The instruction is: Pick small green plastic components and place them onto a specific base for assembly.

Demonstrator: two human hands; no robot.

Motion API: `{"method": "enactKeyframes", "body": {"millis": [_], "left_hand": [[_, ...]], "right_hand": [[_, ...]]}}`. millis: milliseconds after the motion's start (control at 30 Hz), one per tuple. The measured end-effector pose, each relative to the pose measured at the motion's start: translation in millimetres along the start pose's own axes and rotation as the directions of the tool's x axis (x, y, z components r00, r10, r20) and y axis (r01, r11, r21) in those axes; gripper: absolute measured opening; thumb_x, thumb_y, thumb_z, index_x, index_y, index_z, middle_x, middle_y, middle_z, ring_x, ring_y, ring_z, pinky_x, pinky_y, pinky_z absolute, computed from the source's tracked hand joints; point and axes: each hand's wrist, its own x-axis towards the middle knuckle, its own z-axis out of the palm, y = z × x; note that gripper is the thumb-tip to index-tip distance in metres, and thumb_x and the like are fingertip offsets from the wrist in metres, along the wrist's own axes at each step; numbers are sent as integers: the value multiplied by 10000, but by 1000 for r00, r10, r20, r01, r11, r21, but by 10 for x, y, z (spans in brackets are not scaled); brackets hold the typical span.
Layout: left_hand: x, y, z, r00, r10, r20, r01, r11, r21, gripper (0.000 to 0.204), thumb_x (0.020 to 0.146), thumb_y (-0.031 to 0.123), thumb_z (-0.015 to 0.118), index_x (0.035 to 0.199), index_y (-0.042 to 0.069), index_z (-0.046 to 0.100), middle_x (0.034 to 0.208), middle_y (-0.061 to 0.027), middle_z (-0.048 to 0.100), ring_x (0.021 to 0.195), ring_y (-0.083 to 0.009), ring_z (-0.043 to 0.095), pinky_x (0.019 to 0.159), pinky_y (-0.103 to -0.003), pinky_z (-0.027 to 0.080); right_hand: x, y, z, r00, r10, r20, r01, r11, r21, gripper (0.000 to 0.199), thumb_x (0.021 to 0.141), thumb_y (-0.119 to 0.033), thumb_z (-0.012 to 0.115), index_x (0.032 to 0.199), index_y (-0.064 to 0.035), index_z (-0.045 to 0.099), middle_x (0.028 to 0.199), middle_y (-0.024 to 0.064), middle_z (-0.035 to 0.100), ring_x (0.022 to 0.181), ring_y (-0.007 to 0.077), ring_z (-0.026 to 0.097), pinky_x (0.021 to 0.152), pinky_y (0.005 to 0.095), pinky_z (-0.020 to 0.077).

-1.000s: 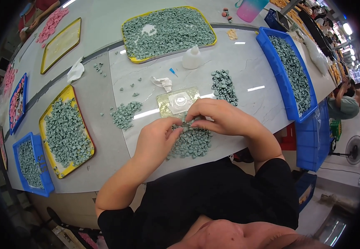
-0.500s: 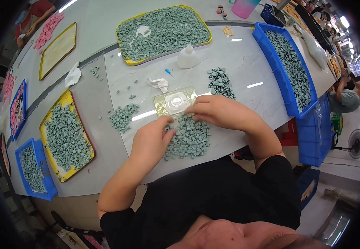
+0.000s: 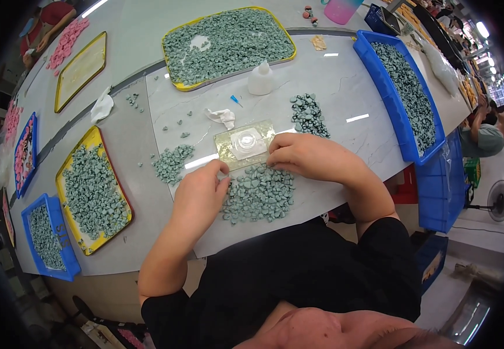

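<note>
A person in a black top sits at the near edge of a pale grey table (image 3: 345, 87), seen from above. Both bare hands work over a heap of small grey-green pieces (image 3: 259, 193) lying just in front of them. The left hand (image 3: 198, 193) rests at the heap's left side, its grip narrow, fingertips pinched together on something too small to make out. The right hand (image 3: 299, 156) lies at the heap's far right edge, fingers curled down; what its grip holds cannot be told. Between the hands, just beyond the heap, sits a clear flat plate with a round dish (image 3: 245, 143) on it.

Judging by the piles, much work remains. The heap is large. A smaller pile (image 3: 172, 162) lies to the left and a darker pile (image 3: 308, 113) beyond the right hand; which of them is finished work cannot be told. Full trays wait around: a yellow-rimmed tray (image 3: 229, 38) at the far edge, another yellow tray (image 3: 93, 191) at the left, and a long blue bin (image 3: 405, 96) at the right edge. A white squeeze bottle (image 3: 261, 80) stands near the middle.
</note>
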Motion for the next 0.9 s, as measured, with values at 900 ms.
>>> {"method": "enactKeyframes", "body": {"millis": [900], "left_hand": [[-48,151,59,944,252,214,-232,966,-112,148,721,96,678,860,51,657,685,-95,559,596,-226,542,553,-302,434]], "right_hand": [[-128,18,-176,990,-66,127,51,992,117,171,744,-119,650,904,-61,634,839,59,581,786,246,582,678,331,474]]}}
